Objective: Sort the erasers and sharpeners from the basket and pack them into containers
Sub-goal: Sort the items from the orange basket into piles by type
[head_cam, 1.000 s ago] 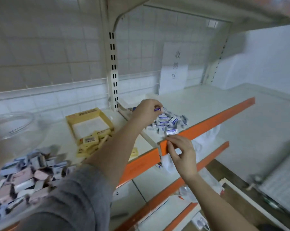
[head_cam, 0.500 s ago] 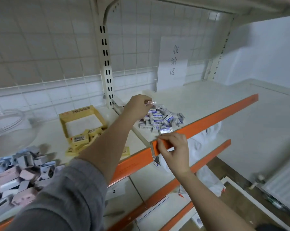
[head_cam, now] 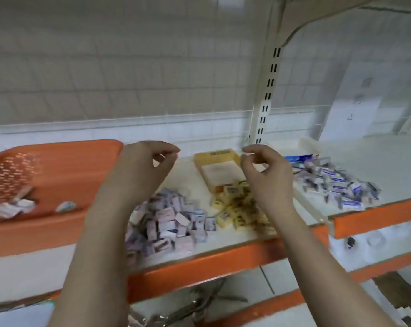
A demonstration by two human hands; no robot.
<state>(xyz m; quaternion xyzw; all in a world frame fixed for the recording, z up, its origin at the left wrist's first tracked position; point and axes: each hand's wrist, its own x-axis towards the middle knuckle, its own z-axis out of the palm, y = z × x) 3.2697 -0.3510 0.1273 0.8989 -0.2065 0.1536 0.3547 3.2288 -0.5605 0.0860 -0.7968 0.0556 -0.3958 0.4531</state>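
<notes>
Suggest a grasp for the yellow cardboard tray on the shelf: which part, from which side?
Probably pinch the near-left wall of the yellow cardboard tray, coming from above and the front. It lies flat and open-topped, so its thin upright rim suits a thumb-and-finger pinch. The near end is crowded by the yellow eraser pile, and the right hand hovers over its right side, so the left wall looks freest.

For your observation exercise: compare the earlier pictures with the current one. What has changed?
Both hands left the blue pile and shelf edge; the left hand and right hand now hover empty, fingers loosely curled. The view swung left, revealing the orange basket. The piles stayed put.
</notes>
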